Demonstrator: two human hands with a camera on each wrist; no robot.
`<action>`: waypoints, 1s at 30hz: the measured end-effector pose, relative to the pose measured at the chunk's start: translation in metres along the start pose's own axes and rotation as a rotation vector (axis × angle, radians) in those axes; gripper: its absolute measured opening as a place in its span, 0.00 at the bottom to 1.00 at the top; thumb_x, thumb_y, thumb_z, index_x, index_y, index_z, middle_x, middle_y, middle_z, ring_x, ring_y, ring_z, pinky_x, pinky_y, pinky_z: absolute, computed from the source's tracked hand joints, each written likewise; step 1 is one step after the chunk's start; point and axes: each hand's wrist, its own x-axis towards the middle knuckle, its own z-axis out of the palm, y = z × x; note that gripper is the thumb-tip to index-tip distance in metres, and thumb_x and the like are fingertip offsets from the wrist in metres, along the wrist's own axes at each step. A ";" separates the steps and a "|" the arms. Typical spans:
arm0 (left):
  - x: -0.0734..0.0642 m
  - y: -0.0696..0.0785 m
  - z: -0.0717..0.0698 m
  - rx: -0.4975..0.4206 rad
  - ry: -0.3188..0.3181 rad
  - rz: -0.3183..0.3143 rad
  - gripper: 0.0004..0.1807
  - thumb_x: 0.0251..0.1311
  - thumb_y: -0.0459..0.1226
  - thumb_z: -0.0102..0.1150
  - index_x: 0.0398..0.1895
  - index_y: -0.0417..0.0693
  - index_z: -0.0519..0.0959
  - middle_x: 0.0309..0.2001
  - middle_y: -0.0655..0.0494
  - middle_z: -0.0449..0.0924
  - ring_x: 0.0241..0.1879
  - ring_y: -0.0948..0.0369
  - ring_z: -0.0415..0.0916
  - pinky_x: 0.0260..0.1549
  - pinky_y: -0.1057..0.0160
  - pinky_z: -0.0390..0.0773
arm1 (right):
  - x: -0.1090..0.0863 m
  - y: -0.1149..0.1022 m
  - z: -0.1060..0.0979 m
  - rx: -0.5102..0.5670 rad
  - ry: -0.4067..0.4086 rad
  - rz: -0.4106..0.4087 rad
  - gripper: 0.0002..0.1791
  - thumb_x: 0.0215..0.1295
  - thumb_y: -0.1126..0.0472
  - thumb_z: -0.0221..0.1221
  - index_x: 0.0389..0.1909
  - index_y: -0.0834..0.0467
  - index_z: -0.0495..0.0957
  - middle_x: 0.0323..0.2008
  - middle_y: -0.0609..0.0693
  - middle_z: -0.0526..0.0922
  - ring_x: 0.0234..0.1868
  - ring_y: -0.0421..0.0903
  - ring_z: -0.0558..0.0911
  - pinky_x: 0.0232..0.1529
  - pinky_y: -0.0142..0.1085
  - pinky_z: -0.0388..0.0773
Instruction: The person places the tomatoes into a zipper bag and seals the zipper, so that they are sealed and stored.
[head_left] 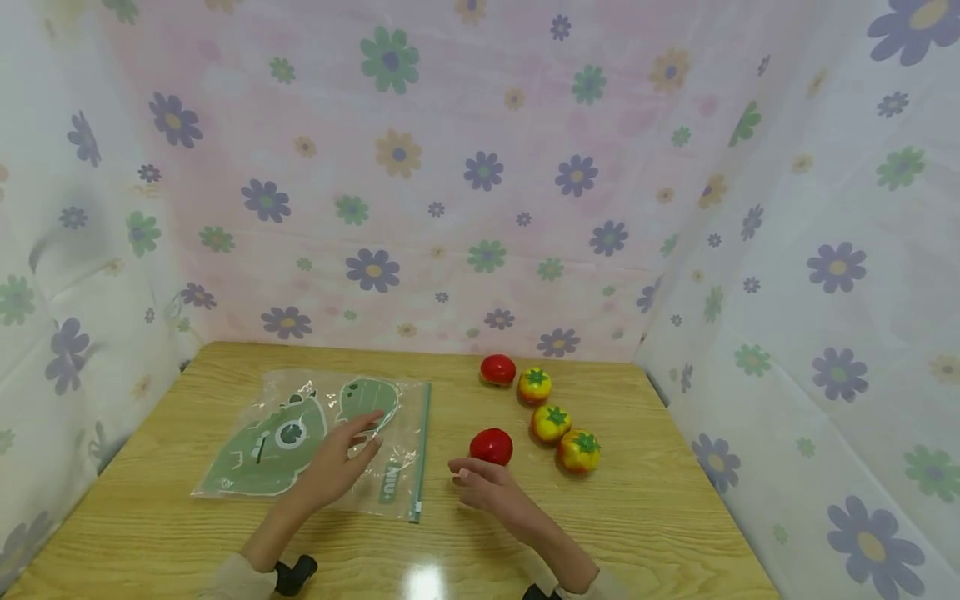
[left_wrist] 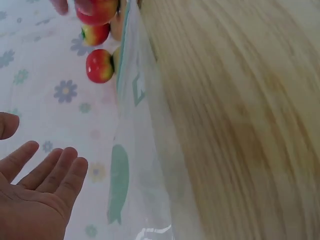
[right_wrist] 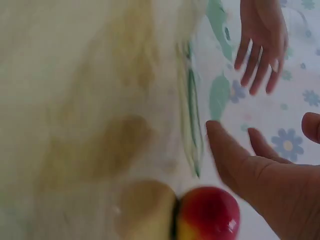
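A clear zip bag (head_left: 405, 450) with a green cartoon print and green zip edge lies flat on the wooden table. My left hand (head_left: 337, 462) hovers over the bag's right half, fingers extended and holding nothing; it shows palm-on in the left wrist view. My right hand (head_left: 495, 498) is just in front of a glossy red toy fruit (head_left: 492, 446), its fingers loosely bent with nothing between them. In the right wrist view, a red-and-yellow fruit (right_wrist: 209, 212) rests on the table below my right fingers (right_wrist: 225, 150).
Another red fruit (head_left: 498, 368) sits farther back. Three yellow-red fruits with green leafy tops, one of them the nearest fruit (head_left: 579, 452), line up to the right. Flower-printed cloth walls (head_left: 450, 208) enclose the table (head_left: 637, 517) at the back and sides.
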 end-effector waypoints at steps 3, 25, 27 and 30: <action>0.004 -0.001 0.006 -0.072 -0.026 -0.057 0.25 0.76 0.35 0.52 0.70 0.29 0.66 0.68 0.31 0.69 0.64 0.35 0.71 0.60 0.40 0.76 | 0.007 0.006 0.012 0.047 0.003 0.048 0.34 0.81 0.49 0.48 0.74 0.70 0.60 0.75 0.68 0.60 0.75 0.65 0.62 0.68 0.55 0.72; 0.015 -0.024 0.028 -0.352 -0.005 -0.404 0.27 0.75 0.32 0.49 0.72 0.27 0.59 0.67 0.23 0.65 0.64 0.35 0.70 0.56 0.47 0.82 | 0.090 0.004 0.025 0.322 0.124 0.134 0.25 0.81 0.54 0.45 0.66 0.69 0.63 0.67 0.67 0.70 0.56 0.55 0.80 0.58 0.43 0.82; 0.015 -0.024 0.030 -0.343 -0.002 -0.402 0.27 0.75 0.32 0.50 0.72 0.26 0.60 0.66 0.23 0.66 0.63 0.36 0.71 0.54 0.49 0.83 | 0.091 0.004 0.024 0.310 0.117 0.156 0.18 0.80 0.55 0.46 0.56 0.66 0.69 0.61 0.65 0.78 0.48 0.50 0.81 0.50 0.37 0.83; 0.015 -0.023 0.033 -0.342 0.011 -0.410 0.27 0.74 0.31 0.50 0.71 0.26 0.60 0.64 0.23 0.68 0.62 0.36 0.72 0.53 0.49 0.84 | 0.094 0.004 0.024 0.317 0.078 0.168 0.13 0.80 0.57 0.45 0.48 0.63 0.72 0.52 0.59 0.83 0.42 0.46 0.80 0.44 0.32 0.81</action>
